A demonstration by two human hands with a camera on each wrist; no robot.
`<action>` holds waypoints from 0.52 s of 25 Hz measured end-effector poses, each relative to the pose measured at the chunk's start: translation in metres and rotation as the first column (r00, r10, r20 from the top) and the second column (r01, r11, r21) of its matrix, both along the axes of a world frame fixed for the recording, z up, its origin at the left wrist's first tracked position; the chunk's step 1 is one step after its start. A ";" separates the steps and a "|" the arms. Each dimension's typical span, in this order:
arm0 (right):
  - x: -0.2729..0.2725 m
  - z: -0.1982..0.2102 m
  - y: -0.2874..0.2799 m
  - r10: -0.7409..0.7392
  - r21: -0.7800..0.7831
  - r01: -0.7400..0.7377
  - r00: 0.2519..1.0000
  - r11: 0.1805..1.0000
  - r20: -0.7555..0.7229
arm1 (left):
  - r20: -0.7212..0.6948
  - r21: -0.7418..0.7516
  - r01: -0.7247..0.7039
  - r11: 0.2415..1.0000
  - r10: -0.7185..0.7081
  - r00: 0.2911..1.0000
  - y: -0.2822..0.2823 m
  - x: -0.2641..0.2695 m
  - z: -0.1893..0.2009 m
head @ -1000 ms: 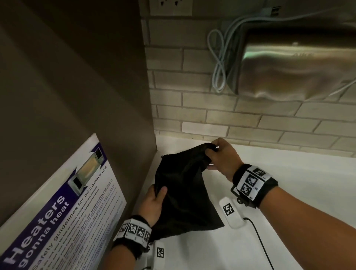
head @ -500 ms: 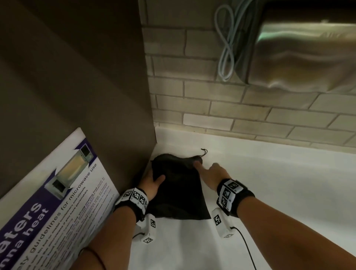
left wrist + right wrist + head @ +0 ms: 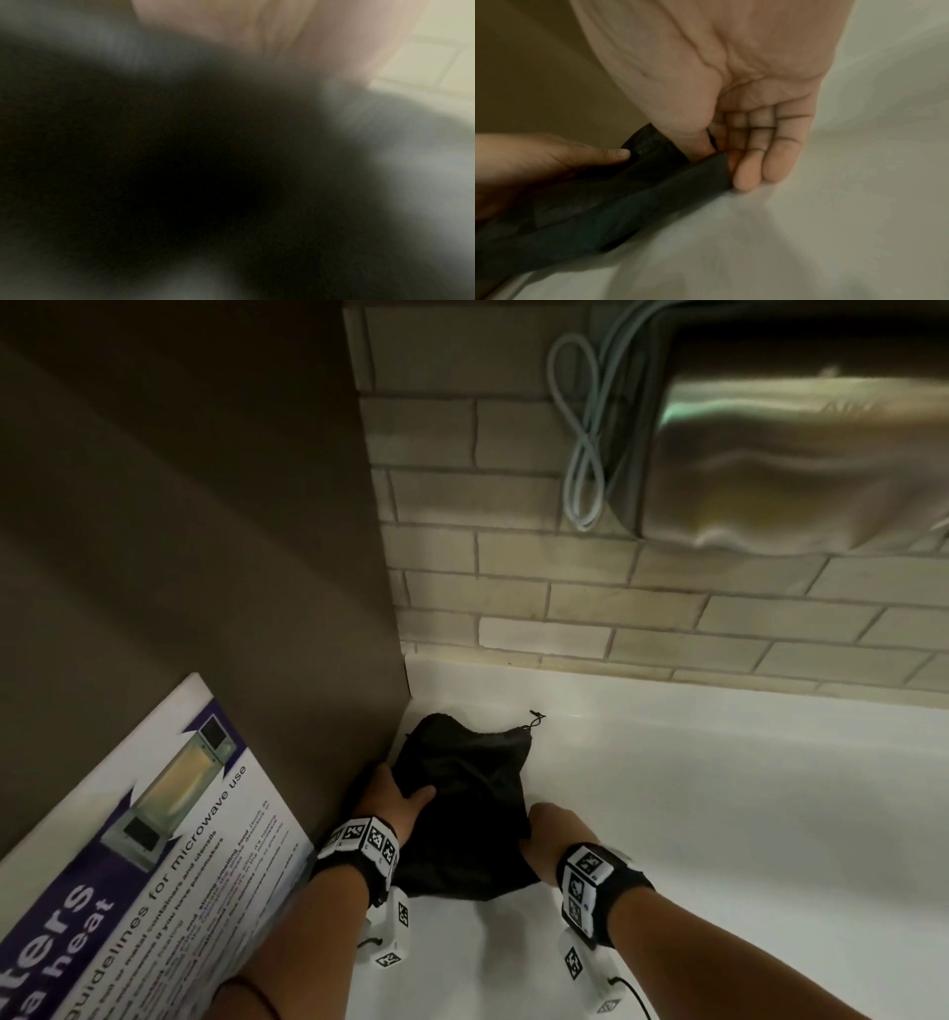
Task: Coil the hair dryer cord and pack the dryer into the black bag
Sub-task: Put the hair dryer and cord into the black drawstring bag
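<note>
The black bag (image 3: 472, 814) lies crumpled on the white counter (image 3: 719, 814), pushed into the corner, its drawstring end (image 3: 536, 717) pointing at the wall. My left hand (image 3: 395, 801) grips the bag's left side, thumb on top of the cloth. At the bag's near right edge my right hand (image 3: 552, 829) holds the fabric. The right wrist view shows my right hand (image 3: 731, 142) pinching the bag (image 3: 603, 213) between thumb and forefinger, with my left hand (image 3: 539, 158) across from it. The left wrist view is a blur of dark cloth (image 3: 180, 162). No hair dryer or cord shows.
A brown cabinet panel (image 3: 205, 557) closes off the left side, with a microwave safety poster (image 3: 154, 865) leaning on it. Behind the counter is a brick wall (image 3: 513, 588) carrying a steel hand dryer (image 3: 796, 464) and a looped grey cable (image 3: 583, 454).
The bag, held up in the air a second ago, has come down onto the counter. My right hand has moved from the bag's far mouth back to its near right edge.
</note>
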State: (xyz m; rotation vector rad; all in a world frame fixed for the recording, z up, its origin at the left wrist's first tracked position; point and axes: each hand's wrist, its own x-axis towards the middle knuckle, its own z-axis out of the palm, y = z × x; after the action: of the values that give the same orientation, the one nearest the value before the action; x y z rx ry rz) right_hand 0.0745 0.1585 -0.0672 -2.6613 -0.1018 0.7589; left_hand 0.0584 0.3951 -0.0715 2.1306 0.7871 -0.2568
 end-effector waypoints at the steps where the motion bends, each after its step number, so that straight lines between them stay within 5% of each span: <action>1: -0.001 0.000 -0.002 0.016 0.005 -0.016 1.000 1.000 -0.001 | 0.010 0.001 0.006 1.000 -0.006 1.000 0.001 -0.003 0.002; 13: -0.032 0.020 -0.033 -0.050 0.173 0.057 0.998 0.983 -0.040 | 0.132 0.052 0.144 0.988 -0.150 0.980 -0.007 -0.066 0.036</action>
State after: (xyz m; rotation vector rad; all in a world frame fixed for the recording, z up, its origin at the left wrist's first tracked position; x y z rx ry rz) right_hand 0.0421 0.1252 -0.0473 -2.4737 -0.0830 0.7442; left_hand -0.0075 0.3884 -0.0356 2.2230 0.5612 -0.1714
